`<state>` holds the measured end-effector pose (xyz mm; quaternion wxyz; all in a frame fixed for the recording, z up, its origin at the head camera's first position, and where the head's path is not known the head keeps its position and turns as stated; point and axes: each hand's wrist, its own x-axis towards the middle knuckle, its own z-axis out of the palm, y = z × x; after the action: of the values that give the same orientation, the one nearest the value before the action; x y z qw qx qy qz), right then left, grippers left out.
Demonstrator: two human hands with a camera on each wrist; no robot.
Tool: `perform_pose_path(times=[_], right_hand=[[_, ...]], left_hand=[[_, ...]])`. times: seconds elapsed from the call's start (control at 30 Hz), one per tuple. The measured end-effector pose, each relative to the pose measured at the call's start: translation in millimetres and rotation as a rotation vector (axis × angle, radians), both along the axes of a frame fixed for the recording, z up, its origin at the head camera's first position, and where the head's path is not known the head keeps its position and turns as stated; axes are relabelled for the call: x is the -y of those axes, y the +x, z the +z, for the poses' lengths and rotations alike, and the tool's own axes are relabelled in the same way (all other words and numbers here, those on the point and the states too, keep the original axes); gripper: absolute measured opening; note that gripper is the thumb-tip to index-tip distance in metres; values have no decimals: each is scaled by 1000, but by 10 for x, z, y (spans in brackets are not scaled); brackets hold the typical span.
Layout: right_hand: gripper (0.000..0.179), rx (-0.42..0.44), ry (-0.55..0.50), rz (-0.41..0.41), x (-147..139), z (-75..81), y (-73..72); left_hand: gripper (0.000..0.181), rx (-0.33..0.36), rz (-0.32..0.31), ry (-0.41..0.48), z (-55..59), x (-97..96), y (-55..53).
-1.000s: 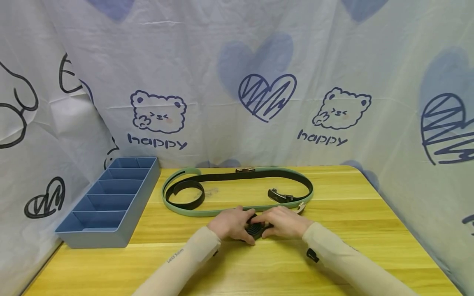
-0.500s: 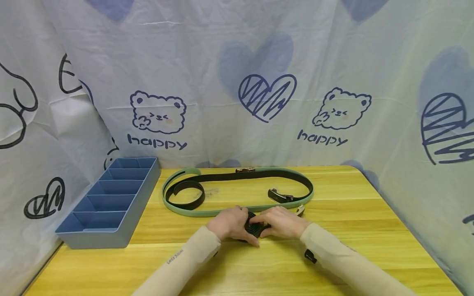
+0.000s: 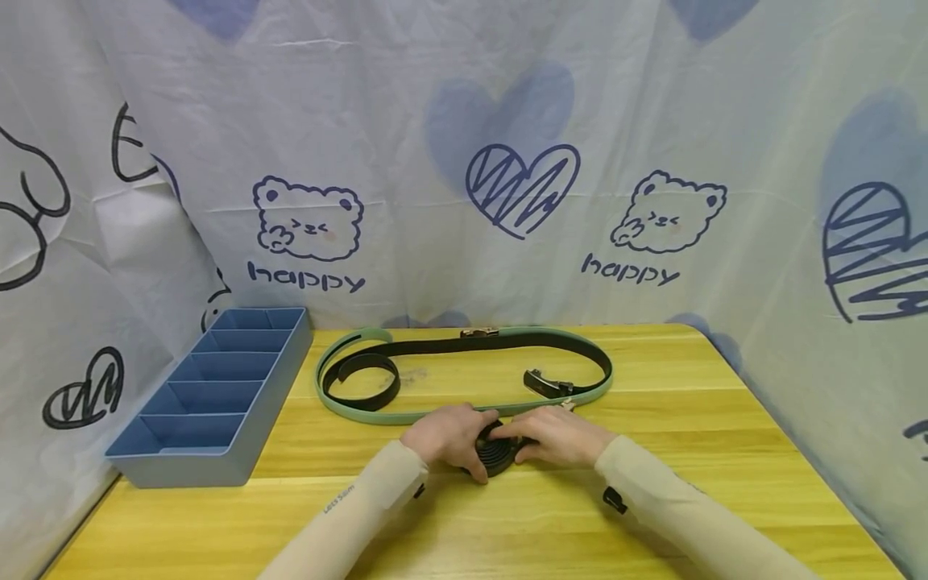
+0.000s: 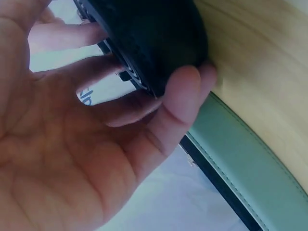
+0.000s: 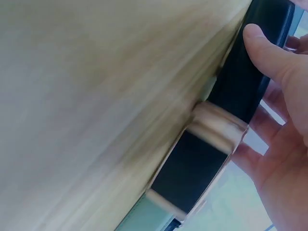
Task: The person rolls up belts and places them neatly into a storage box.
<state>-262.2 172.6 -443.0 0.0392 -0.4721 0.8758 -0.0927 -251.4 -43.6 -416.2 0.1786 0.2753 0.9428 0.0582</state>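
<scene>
A black belt (image 3: 496, 457) lies rolled in a tight coil on the table between both hands. My left hand (image 3: 445, 435) holds the coil from the left; in the left wrist view its thumb and fingers curl round the dark leather (image 4: 159, 38). My right hand (image 3: 564, 437) grips the strap on the other side. Seen from the right wrist, the thumb lies on one face of the strap (image 5: 255, 67) with fingers behind it, beside a gold-edged black buckle (image 5: 192, 166). Most of that buckle is hidden behind the right hand in the head view.
Behind the hands, a green belt (image 3: 395, 418) lies in a long loop. Inside it is another black belt (image 3: 464, 345), one end curled, with its buckle (image 3: 548, 384) at the right. A blue divided box (image 3: 279, 403) stands at the left of the wooden table (image 3: 689, 451).
The buckle end of the held belt has shifted left, further behind the right hand. The left thumb has drawn back a little, showing more of the coil. The other belts stay put.
</scene>
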Motion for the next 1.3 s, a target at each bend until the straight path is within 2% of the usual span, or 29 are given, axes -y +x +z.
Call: perform_pose_path(times=[0.27, 0.47, 0.63, 0.83, 0.97, 1.1, 1.2, 1.3], right_hand=[[46, -51, -4, 17, -17, -3, 18], [45, -35, -12, 20, 12, 0, 24], [44, -32, -8, 17, 8, -18, 31], [41, -158, 50, 39, -6, -68, 59], [41, -272, 35, 27, -12, -81, 77], [40, -345, 16, 42, -10, -66, 93], [39, -305, -15, 63, -16, -45, 109], [39, -200, -66, 55, -34, -6, 130]], left_hand=[[92, -3, -26, -3, 24, 10, 26], [101, -53, 18, -10, -38, -32, 88], [92, -95, 13, -6, -76, -35, 79], [93, -48, -21, 42, -53, 23, 52], [90, -11, -54, 89, -51, 46, 18], [72, 0, -109, 137, -73, 68, -16], [59, 18, -138, 190, -86, 95, -38], [57, 48, -150, 248, -98, 131, -64]])
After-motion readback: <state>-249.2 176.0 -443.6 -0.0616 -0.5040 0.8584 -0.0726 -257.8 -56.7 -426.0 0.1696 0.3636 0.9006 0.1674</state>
